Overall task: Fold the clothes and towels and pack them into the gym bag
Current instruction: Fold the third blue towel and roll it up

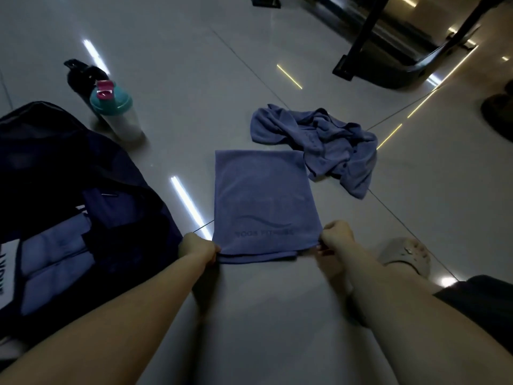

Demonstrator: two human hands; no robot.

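While towel (266,201) lies flat on floor tiles (416,190), half-folded: left hand (198,247), right hand (336,234) pinch near corners. Next, likely: fold again, then gym bag (55,162) at left. Crumpled towel (319,140) waits beyond.

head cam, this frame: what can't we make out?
All head view.
- Bag: cut off by left edge; white label cropped, unreadable.
- Flat towel print: too dim, partly legible.
- Left hand, right hand: pinch its near corners; fingertips hidden by curled fingers and cloth.
- Black bottle: lower part behind shaker.
- Dark shape: cut off by right edge, unidentifiable.
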